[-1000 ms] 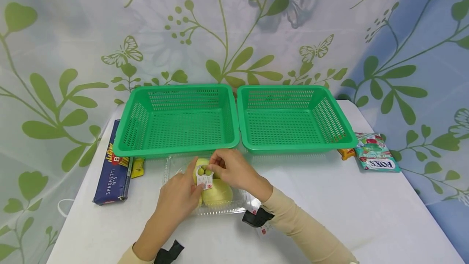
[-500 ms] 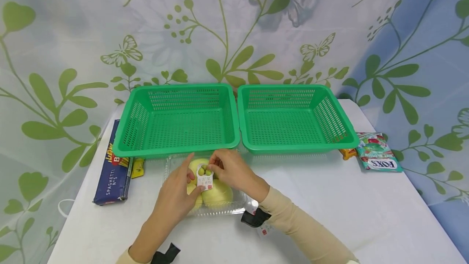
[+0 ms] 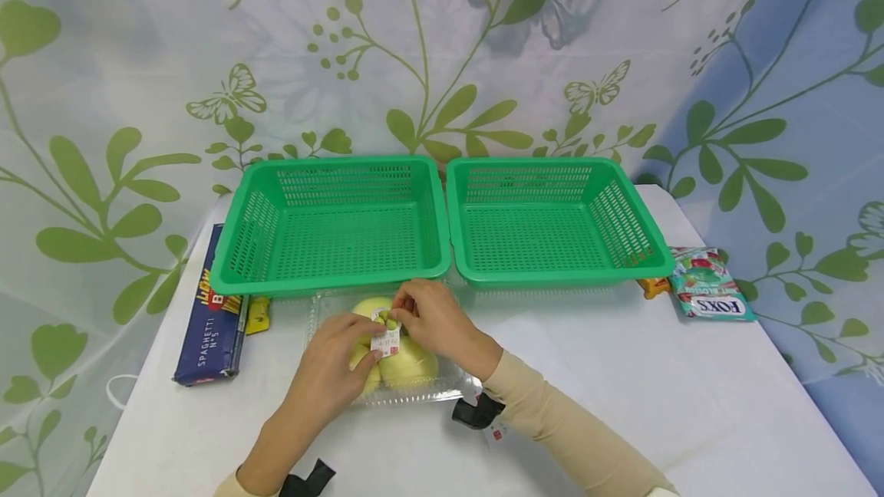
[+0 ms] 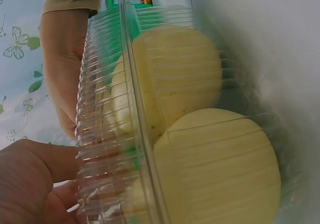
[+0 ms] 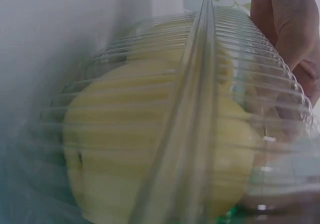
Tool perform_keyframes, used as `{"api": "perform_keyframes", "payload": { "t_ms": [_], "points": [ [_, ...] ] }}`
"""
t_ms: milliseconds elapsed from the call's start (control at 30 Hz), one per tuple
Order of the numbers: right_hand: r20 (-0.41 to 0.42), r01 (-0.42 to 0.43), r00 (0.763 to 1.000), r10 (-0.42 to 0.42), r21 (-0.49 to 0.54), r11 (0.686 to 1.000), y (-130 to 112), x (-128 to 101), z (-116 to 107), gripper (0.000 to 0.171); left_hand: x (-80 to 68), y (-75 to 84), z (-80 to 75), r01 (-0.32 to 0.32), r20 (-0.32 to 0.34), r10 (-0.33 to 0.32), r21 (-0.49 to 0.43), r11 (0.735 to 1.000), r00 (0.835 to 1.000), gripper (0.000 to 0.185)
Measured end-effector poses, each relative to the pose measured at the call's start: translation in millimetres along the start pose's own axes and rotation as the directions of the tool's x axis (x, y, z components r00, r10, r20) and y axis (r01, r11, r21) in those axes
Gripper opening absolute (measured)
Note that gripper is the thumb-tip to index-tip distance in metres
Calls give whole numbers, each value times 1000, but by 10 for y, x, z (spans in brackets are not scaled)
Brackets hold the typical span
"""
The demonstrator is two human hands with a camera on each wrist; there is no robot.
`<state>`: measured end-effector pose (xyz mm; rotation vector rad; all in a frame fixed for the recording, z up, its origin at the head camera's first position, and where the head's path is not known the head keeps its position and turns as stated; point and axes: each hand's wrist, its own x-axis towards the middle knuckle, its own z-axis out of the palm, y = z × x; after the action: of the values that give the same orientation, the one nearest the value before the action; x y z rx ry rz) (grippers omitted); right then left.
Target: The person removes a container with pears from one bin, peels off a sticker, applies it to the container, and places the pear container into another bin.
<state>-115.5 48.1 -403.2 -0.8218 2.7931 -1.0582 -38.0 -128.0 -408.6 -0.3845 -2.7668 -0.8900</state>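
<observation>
We see a clear ribbed plastic clamshell box point(image 3: 387, 359) with pale yellow-green round fruits point(image 3: 409, 365) lying on the white table point(image 3: 621, 374), just in front of the two green perforated plastic baskets, left one point(image 3: 331, 225) and right one point(image 3: 552, 217). Box straddles the gap between them, slightly toward the left one.

Hands: both on the box. Left hand point(image 3: 331, 374) rests on the lid from the near-left side, thumb and fingers curled against the small white printed label point(image 3: 385, 340) on top. Right hand point(image 3: 431, 320) comes in from the right, fingertips pinched on the upper end of the same label. So both are closed on the label/lid area, not spread. Left wrist view: lid seam point(image 4: 135, 109) is shut, fruits point(image 4: 215, 169) packed inside, thumb pressed to the ribbed wall. Right wrist view mostly blurred plastic point(image 5: 200, 124); can't tell more from it.

Progress, our judgement: early. Both baskets hold nothing. Box is on the table, not lifted. Also unplaced: dark blue spaghetti box point(image 3: 210, 313) left of the left basket, a green-white candy packet point(image 3: 707, 286) right of the right basket, a small yellow item point(image 3: 258, 313) and an orange one point(image 3: 652, 287), both partly hidden.
</observation>
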Motion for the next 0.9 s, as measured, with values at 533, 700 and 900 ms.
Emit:
{"api": "perform_keyframes", "payload": {
  "t_ms": [533,700,900],
  "points": [
    [51,165,986,-160,-116,980,17,-276,-8,33,2,-41,18,-91,105,77,136,987,991,49],
    [59,170,985,-163,-151,974,-8,-354,-3,47,-11,-53,3,-92,144,66,179,980,987,50],
    [44,157,987,-152,-154,975,-22,-393,35,48,-31,-94,15,-104,129,77,214,971,989,50]
  ]
}}
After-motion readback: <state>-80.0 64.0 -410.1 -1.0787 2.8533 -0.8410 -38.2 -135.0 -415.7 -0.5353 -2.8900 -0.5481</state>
